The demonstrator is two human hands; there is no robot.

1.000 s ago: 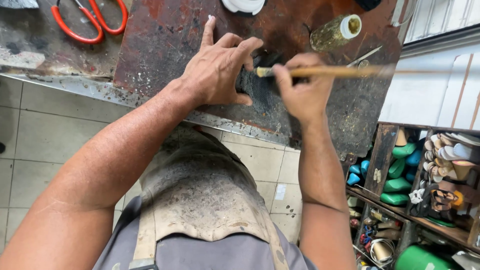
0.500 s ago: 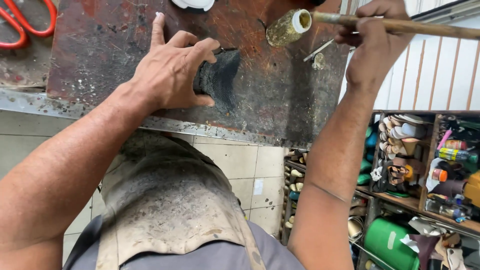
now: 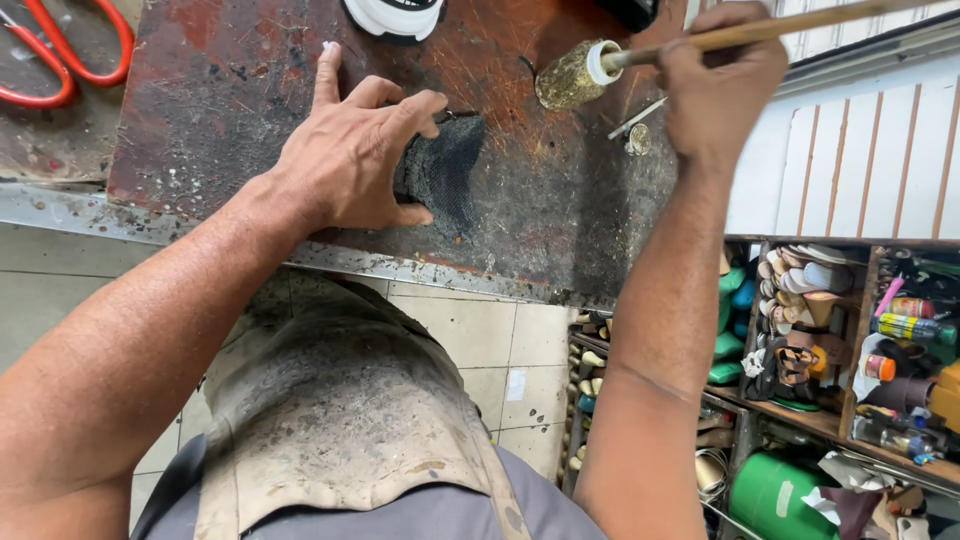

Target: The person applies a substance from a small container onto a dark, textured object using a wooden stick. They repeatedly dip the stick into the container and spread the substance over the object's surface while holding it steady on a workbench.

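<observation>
My left hand presses flat on a dark textured piece of material lying on the stained, rust-brown workbench. My right hand is raised at the bench's far right and grips a long wooden brush handle. The handle's front end goes into the mouth of a small glue-crusted jar that stands tilted on the bench. The brush tip is hidden inside the jar. My worn leather apron fills the lower middle of the view.
Red-handled scissors lie at the bench's far left. A white round container sits at the top edge. A small metal bit lies near the jar. Shelves with shoe soles, tubes and a green can stand at lower right, above tiled floor.
My right hand lifted the brush off the dark piece and carried it right and away, into the jar. My left hand stayed pressed on the piece.
</observation>
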